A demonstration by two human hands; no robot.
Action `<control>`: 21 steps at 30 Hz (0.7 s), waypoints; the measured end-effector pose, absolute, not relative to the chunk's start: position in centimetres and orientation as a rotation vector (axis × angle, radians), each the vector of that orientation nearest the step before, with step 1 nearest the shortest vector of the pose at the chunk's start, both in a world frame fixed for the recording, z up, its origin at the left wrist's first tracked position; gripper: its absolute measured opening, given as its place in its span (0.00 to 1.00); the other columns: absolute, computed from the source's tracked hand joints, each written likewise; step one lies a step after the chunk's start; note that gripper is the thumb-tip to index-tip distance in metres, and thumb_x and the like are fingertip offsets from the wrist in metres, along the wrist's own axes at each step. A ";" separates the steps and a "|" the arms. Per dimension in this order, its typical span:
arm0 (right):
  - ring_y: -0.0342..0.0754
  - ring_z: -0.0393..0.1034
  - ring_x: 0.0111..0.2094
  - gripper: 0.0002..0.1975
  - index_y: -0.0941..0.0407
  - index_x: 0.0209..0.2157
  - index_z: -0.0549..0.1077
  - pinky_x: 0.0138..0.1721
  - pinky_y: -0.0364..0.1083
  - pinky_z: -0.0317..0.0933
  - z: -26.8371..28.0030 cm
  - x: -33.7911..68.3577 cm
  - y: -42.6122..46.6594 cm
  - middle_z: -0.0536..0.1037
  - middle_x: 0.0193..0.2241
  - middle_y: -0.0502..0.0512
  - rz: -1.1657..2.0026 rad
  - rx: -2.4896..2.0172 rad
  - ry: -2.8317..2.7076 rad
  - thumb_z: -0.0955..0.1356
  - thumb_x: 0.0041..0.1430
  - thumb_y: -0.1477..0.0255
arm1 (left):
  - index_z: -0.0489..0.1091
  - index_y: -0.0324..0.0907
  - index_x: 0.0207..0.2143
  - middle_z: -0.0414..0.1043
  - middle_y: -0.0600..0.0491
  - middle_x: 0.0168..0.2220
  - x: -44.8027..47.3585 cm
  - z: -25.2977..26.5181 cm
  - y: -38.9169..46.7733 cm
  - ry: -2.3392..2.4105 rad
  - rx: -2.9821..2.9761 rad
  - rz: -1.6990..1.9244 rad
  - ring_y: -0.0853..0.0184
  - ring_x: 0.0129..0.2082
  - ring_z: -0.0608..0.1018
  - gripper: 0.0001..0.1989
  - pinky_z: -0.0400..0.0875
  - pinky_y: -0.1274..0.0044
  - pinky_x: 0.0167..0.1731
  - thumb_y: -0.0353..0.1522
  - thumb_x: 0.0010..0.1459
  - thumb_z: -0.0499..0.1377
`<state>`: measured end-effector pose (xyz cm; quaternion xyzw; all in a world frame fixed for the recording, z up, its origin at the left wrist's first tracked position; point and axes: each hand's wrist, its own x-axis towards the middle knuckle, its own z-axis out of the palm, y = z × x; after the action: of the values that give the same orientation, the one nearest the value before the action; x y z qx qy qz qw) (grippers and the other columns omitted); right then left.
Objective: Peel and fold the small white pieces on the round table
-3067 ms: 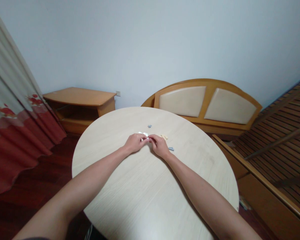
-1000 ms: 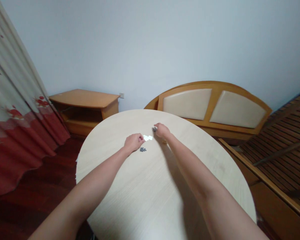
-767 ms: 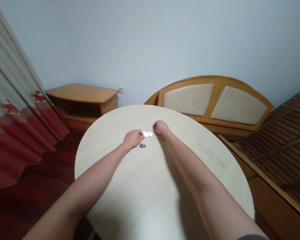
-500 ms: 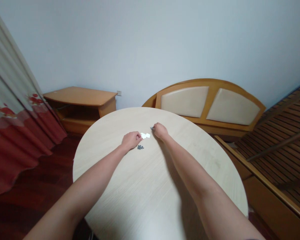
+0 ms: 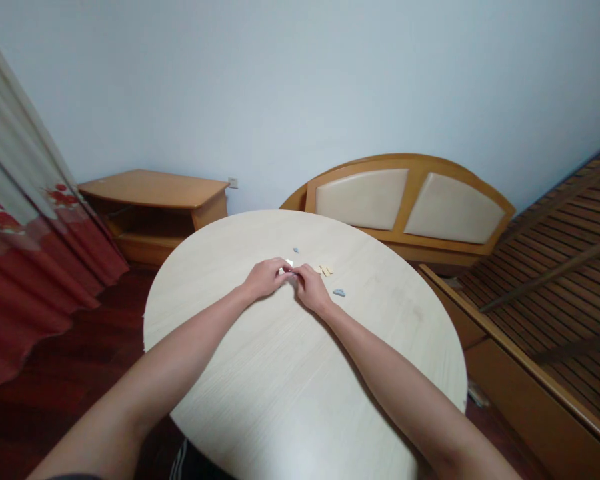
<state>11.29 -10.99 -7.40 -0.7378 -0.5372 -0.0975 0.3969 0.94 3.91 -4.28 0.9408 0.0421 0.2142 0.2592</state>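
Observation:
My left hand [image 5: 269,278] and my right hand [image 5: 310,285] meet fingertip to fingertip over the round table [image 5: 280,373]. Both are pinched closed on a small puzzle piece [image 5: 291,271], mostly hidden by the fingers. Just behind the left fingertips shows a white puzzle piece [image 5: 289,263]. Pale yellow puzzle pieces [image 5: 326,271] lie right of my right hand. Nearer to me, beside the right wrist, is a grey-blue puzzle piece or cluster [image 5: 339,292]. A small grey piece [image 5: 296,250] lies beyond the hands.
Behind the table stand a wooden cabinet [image 5: 155,189] at the left and a padded headboard [image 5: 363,199] against the wall. A slatted wooden bed base [image 5: 565,267] leans at the right. A red and white curtain [image 5: 40,247] hangs at the left.
My right hand has come nearer and left to meet my left hand. Loose pieces now show to the right of the hands, and the dark cluster below my left hand is gone from there.

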 end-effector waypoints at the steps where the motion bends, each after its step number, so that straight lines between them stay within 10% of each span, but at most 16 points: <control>1: 0.51 0.71 0.38 0.09 0.57 0.40 0.75 0.43 0.49 0.65 -7.5 11.5 -11.0 0.78 0.36 0.59 -0.237 -1.849 -1.345 0.63 0.63 0.77 | 0.77 0.44 0.45 0.79 0.50 0.44 1.0 -4.4 3.8 0.120 2.551 0.569 0.64 0.42 0.77 0.14 0.68 0.75 0.45 0.40 0.63 0.57; 21: 0.48 0.73 0.35 0.12 0.57 0.43 0.76 0.38 0.46 0.67 -7.8 12.0 -10.6 0.80 0.39 0.58 -0.167 -1.666 -1.145 0.64 0.61 0.70 | 0.78 0.45 0.44 0.79 0.52 0.45 1.2 -4.7 3.8 0.165 2.562 0.626 0.65 0.44 0.78 0.11 0.69 0.77 0.45 0.35 0.64 0.57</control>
<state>11.97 -10.57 -7.80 -0.6973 -0.4792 -0.0700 0.5284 1.21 3.82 -4.66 0.9395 0.0605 0.2295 0.2471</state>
